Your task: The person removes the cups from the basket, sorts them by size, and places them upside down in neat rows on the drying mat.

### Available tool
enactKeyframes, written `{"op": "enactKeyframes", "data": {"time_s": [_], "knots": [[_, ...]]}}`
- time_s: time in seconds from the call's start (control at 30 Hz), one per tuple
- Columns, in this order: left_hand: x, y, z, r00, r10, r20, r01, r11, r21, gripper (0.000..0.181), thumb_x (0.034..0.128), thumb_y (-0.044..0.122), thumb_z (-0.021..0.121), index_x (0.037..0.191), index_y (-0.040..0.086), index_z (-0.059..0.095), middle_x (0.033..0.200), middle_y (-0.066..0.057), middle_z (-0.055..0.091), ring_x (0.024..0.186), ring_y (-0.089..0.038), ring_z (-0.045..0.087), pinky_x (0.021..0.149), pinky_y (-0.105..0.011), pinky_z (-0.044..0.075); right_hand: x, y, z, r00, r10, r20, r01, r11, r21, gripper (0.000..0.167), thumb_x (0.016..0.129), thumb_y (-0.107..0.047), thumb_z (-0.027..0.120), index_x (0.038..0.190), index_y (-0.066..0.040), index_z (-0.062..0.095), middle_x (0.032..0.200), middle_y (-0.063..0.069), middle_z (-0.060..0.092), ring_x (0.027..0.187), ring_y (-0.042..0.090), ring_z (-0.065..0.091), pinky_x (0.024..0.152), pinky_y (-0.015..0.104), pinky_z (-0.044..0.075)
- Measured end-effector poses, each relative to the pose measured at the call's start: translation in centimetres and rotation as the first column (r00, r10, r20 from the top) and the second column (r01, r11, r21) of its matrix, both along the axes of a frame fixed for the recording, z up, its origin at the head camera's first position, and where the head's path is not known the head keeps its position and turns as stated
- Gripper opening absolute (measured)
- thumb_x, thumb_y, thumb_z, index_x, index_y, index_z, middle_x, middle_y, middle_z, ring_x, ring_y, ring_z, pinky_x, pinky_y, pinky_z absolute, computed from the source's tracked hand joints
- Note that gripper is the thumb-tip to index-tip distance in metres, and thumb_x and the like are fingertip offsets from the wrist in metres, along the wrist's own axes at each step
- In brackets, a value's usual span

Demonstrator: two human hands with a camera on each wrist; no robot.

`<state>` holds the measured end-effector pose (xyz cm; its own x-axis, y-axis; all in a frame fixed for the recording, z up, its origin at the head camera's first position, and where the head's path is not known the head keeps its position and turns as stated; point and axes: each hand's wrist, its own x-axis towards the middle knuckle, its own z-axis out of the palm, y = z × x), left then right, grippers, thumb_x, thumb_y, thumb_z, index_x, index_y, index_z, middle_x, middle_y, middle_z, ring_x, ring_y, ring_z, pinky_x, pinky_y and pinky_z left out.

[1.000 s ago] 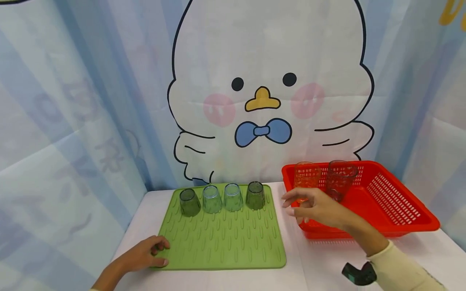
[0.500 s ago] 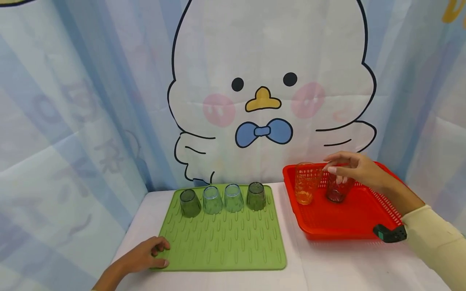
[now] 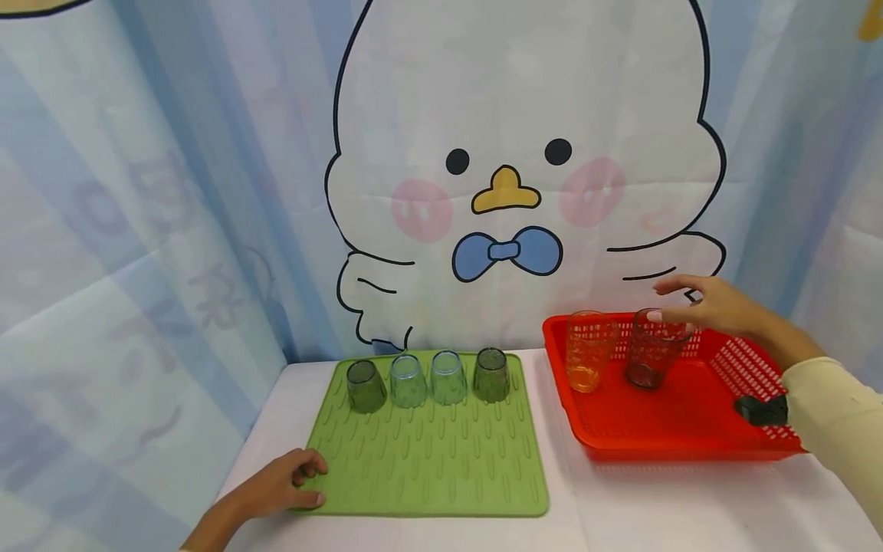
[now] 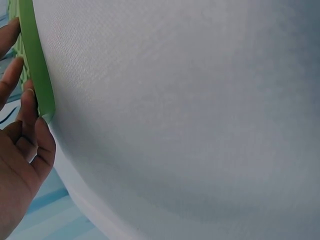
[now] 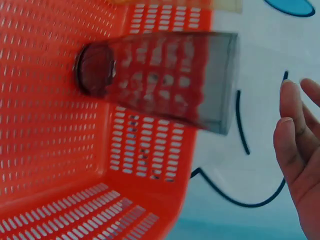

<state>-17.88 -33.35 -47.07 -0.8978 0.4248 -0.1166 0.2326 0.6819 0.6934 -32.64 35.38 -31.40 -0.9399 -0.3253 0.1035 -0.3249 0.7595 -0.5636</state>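
A dark grey clear glass (image 3: 651, 353) stands upright in the red basket (image 3: 662, 441), beside an orange-tinted glass (image 3: 588, 356). My right hand (image 3: 731, 310) hovers over the grey glass's rim, thumb and fingers spread apart; in the right wrist view a gap shows between the fingers (image 5: 290, 145) and that glass (image 5: 165, 80). On the front left corner of the green mat (image 3: 428, 468) rests my left hand (image 3: 279, 483), its fingers loosely bent on the mat and its thumb at the edge. In the left wrist view they touch the mat's rim (image 4: 40, 70).
Several tinted glasses stand mouth down in a row along the mat's back: a dark one (image 3: 366, 387) at the left, two pale blue-green ones, and a dark one (image 3: 491, 376) at the right. A printed curtain (image 3: 510, 307) hangs behind the white table (image 3: 607, 514).
My right hand has moved right, from between the mat and the basket to above the grey glass. My left hand stays on the mat's corner. The view has shifted slightly.
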Motion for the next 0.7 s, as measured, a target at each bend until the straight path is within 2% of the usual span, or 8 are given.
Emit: {"op": "enactKeyframes", "data": {"time_s": [0.13,0.3,0.37,0.43,0.53,0.6,0.7], "knots": [[0.0,0.2,0.1,1.000,0.005,0.026,-0.005,1.000,-0.003,0.036,0.0849,0.024,0.079,0.109,0.005,0.062,0.099,-0.006,0.055,0.085,-0.010,0.047,0.072,-0.026,0.043,-0.4,1.2,-1.1,0.999,0.008,0.052,-0.011,0.997,0.070,0.077,0.092,-0.040,0.071,0.149,-0.002,0.037,0.147,0.029,0.042,0.072,0.021,0.064,0.069,0.035,0.053],[0.0,0.3,0.3,0.999,0.011,0.031,-0.011,1.000,-0.006,0.036,0.0842,0.024,0.080,0.109,0.004,0.061,0.098,-0.006,0.054,0.085,-0.011,0.047,0.072,-0.026,0.043,-0.9,2.1,-2.7,0.989,0.039,0.142,-0.045,0.998,0.042,0.091,0.092,-0.033,0.070,0.155,0.004,0.016,0.150,0.036,0.032,0.074,0.021,0.061,0.066,0.034,0.055],[0.0,0.3,0.3,0.999,0.014,0.028,-0.014,1.000,-0.010,0.036,0.0839,0.023,0.080,0.108,0.004,0.061,0.098,-0.006,0.054,0.085,-0.011,0.047,0.072,-0.026,0.043,-1.1,2.2,-3.3,0.980,0.049,0.193,-0.055,0.998,0.023,0.096,0.092,-0.032,0.071,0.156,0.006,0.010,0.146,0.036,0.034,0.074,0.021,0.060,0.064,0.034,0.055],[0.0,0.3,0.3,0.999,0.017,0.029,-0.016,1.000,-0.009,0.036,0.0837,0.023,0.080,0.108,0.004,0.061,0.098,-0.006,0.054,0.085,-0.012,0.047,0.072,-0.026,0.043,-1.2,2.2,-3.8,0.972,0.052,0.231,-0.057,0.998,0.017,0.100,0.091,-0.032,0.072,0.155,0.008,0.006,0.136,0.033,0.045,0.074,0.020,0.059,0.062,0.034,0.054],[0.0,0.4,0.3,0.999,0.017,0.030,-0.017,1.000,-0.011,0.037,0.0838,0.024,0.080,0.108,0.004,0.061,0.098,-0.006,0.054,0.085,-0.012,0.047,0.072,-0.026,0.043,-1.2,2.0,-4.2,0.965,0.042,0.259,-0.052,0.998,0.029,0.101,0.090,-0.033,0.073,0.154,0.010,0.008,0.117,0.021,0.055,0.073,0.020,0.058,0.059,0.033,0.052],[0.0,0.4,0.3,0.999,0.014,0.039,-0.014,1.000,-0.007,0.036,0.0845,0.023,0.080,0.109,0.004,0.061,0.098,-0.006,0.054,0.085,-0.012,0.047,0.072,-0.026,0.043,-1.2,1.9,-4.4,0.968,0.034,0.249,-0.044,0.998,0.038,0.100,0.089,-0.033,0.074,0.153,0.012,0.011,0.107,0.016,0.060,0.071,0.019,0.058,0.058,0.033,0.052],[0.0,0.4,0.3,0.999,0.008,0.041,-0.007,1.000,-0.008,0.036,0.0853,0.024,0.079,0.109,0.004,0.061,0.098,-0.006,0.054,0.084,-0.011,0.047,0.072,-0.026,0.043,-1.3,1.8,-4.6,0.975,0.019,0.223,-0.031,0.998,0.049,0.097,0.088,-0.033,0.075,0.151,0.013,0.016,0.104,0.015,0.062,0.071,0.018,0.059,0.059,0.033,0.054]]}}
